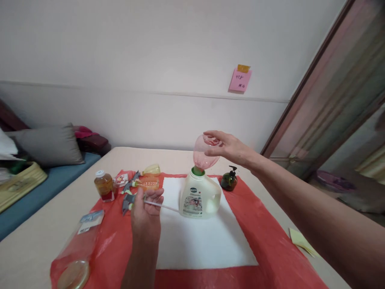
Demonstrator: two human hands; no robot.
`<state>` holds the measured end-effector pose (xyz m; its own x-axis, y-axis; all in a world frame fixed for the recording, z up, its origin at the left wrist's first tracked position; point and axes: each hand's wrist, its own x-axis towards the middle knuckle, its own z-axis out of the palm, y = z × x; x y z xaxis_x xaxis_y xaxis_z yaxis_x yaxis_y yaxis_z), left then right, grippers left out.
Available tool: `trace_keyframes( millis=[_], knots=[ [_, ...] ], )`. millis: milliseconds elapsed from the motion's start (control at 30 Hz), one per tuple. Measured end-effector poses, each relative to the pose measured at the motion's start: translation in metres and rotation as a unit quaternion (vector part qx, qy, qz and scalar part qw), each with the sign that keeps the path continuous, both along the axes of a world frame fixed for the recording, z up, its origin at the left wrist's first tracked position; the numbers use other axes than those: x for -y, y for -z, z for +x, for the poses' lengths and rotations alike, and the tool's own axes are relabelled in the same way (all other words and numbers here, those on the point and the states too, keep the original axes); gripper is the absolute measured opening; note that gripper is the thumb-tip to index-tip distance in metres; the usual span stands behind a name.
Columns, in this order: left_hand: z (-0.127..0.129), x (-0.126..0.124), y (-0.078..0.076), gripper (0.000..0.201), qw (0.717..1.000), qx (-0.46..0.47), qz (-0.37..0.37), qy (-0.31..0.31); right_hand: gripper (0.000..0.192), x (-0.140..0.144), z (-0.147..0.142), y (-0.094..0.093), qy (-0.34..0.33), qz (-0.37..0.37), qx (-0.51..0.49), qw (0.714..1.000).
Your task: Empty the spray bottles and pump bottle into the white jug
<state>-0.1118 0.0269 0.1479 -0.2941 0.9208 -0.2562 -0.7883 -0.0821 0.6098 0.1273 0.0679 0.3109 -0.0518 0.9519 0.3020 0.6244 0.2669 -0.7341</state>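
a pale wall (120, 52) fills twelve o'clock, a pink note (240, 81) taped at one; at nine a grey cushion (49, 146) rests on a blue seat (66, 171); a dark frame (307, 74) slants at two.

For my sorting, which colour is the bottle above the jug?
The bottle is translucent pink, best seen in the head view.

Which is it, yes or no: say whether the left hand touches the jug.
No. The white sheet shows between the left hand and the jug.
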Motion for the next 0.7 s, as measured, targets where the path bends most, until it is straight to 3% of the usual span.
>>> trace_keyframes(
  millis=[233, 333, 433, 567, 700],
  knots=[
    [0.006, -0.001, 0.004, 0.031, 1.0, -0.013, -0.011, 0.014, 0.062, -0.003, 0.022, 0.029, -0.002, 0.028, -0.102, 0.994],
    [0.009, -0.001, 0.007, 0.032, 0.999, -0.023, -0.002, 0.024, 0.062, -0.002, 0.033, 0.049, -0.003, 0.037, -0.171, 0.985],
    [0.012, -0.001, 0.01, 0.032, 0.999, -0.031, -0.002, 0.027, 0.064, 0.008, 0.041, 0.075, 0.038, 0.042, -0.253, 0.966],
    [0.016, -0.001, 0.011, 0.035, 0.999, -0.025, -0.022, 0.037, 0.059, 0.036, 0.046, 0.118, 0.098, 0.002, -0.413, 0.906],
    [0.022, 0.0, 0.013, 0.041, 0.999, -0.022, -0.023, 0.04, 0.033, 0.07, 0.043, 0.165, 0.086, -0.066, -0.577, 0.809]
  ],
)
